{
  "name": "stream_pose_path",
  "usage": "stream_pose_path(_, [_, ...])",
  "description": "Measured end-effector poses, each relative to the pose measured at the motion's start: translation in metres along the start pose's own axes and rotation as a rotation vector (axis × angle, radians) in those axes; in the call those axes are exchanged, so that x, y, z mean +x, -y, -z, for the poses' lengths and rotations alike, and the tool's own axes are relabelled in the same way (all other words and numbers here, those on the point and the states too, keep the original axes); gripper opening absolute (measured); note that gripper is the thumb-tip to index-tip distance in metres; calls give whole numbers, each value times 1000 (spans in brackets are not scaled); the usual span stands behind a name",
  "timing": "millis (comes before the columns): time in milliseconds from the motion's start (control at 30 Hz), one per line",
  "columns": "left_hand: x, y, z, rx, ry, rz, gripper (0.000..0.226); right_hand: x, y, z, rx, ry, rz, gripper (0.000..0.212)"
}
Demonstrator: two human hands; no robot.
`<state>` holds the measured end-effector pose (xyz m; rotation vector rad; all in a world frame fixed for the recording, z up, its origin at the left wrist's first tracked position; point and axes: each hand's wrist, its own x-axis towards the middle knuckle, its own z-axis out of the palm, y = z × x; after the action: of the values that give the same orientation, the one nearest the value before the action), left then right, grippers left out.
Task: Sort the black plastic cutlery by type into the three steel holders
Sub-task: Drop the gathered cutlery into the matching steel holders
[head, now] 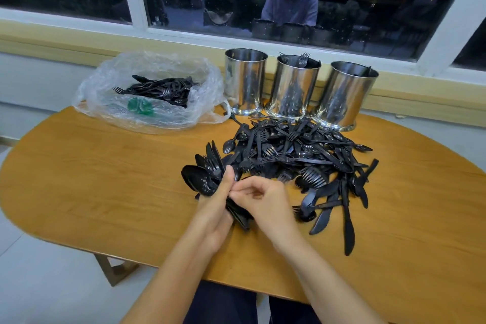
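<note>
- Bundle of cutlery point(202, 179): held in the left hand point(214, 214), fingers and thumb wrapped round the handles. Mostly spoon bowls, fanned up and left, just over the table point(105, 179).
- Right hand point(265, 202): fingers curled, tips pinching in at the bundle beside the left thumb. Cannot tell whether it has a separate piece.
- Handling, by the look: thin glossy plastic, very light and stiff, likely to snap if bent. Nested pieces will probably slide. Best taken at the handles, clear of tines and bowls.
- Loose pile point(302, 155): forks, spoons and knives tangled, just right of the hands, reaching the holders' bases.
- Left holder point(246, 81): nothing shows above the rim.
- Middle holder point(294, 87): fork tines stand up.
- Right holder point(347, 95): a dark piece at the rim.
- Plastic bag point(105, 92): far left, more cutlery inside.
</note>
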<state>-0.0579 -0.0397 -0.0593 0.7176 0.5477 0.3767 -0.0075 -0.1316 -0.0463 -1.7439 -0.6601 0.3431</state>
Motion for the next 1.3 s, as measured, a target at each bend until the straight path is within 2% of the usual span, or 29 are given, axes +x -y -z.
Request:
stream_pose_path(67, [2, -5, 7, 10, -27, -2, 21, 0, -1, -2, -76, -3, 79, 12])
stream_pose_path(133, [4, -15, 16, 28, -42, -21, 18, 6, 0, 2, -83, -44, 155, 12])
stream_pose_path(300, [4, -41, 35, 76, -102, -79, 17, 36, -1, 17, -221, -75, 141, 9])
stream_pose_path(433, [4, -52, 49, 50, -91, -75, 20, 59, -8, 11, -370, 27, 133, 11])
stream_pose_path(567, [4, -53, 61, 87, -92, -44, 19, 77, -11, -7, -594, 155, 203, 20])
stream_pose_path(700, [4, -54, 68, 88, -104, -8, 19, 84, -9, -26, -775, 424, 337, 35])
stream_pose_path(800, [2, -55, 72, 71, -101, 7, 15, 83, -9, -35, -856, 538, 392, 29])
stream_pose_path(1000, [4, -55, 74, 80, -96, 18, 15, 87, -9, -31, -866, 463, 430, 13])
stream_pose_path(1233, [3, -51, 69, 84, -95, 22, 17, 86, -17, -20, -925, 499, 482, 11])
stream_pose_path(1300, [2, -49, 67, 86, -93, 30, 17, 84, -20, -17, -913, 499, 510, 16])
